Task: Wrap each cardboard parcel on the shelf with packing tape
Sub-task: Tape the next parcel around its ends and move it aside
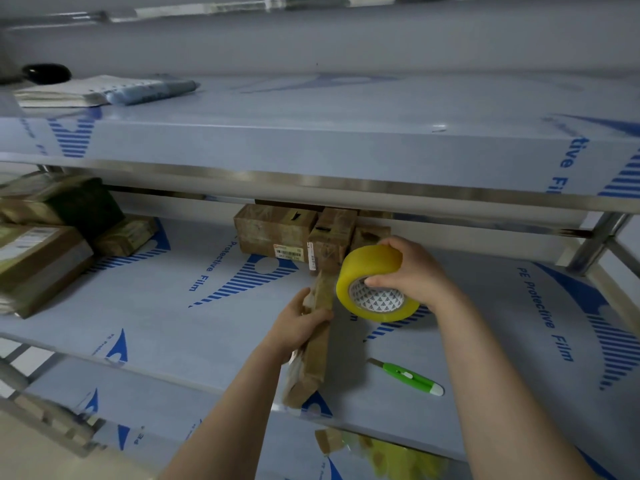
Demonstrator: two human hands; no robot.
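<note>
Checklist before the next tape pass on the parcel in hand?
1. Left hand grips the long parcel: ok.
2. Right hand holds the tape roll: ok.
3. Tape end stuck to the parcel: cannot tell.
4. Roll close beside the parcel's far end: ok.
5. Green cutter lying free on the shelf, right of the parcel: ok.

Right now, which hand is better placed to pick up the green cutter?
Probably the right hand: the cutter lies on the shelf on that side, below the tape roll it holds. The left hand grips the parcel and would have to cross over.
</note>
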